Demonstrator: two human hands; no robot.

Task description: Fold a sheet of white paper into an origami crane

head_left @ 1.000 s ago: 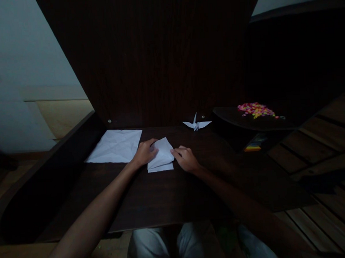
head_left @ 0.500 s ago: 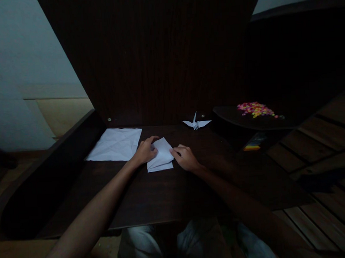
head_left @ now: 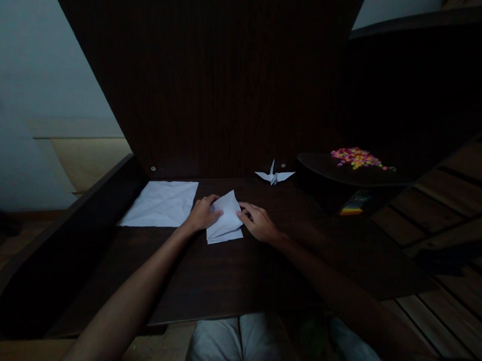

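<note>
Folded paper [head_left: 226, 220] under both hands, dark wooden desk [head_left: 230, 278], dim room.

The scene is very dim and underexposed. The dark tabletop [head_left: 238, 277] and the upright panel [head_left: 219, 79] behind it sink almost to black, their grain barely showing. Weak, cool light reaches the wall [head_left: 26, 89] at left. The white paper [head_left: 161, 204] stands out brightest, without glare. Shadows are soft and shapeless. Straight edges bow toward the frame's borders, and fine detail is muddy with noise.
</note>
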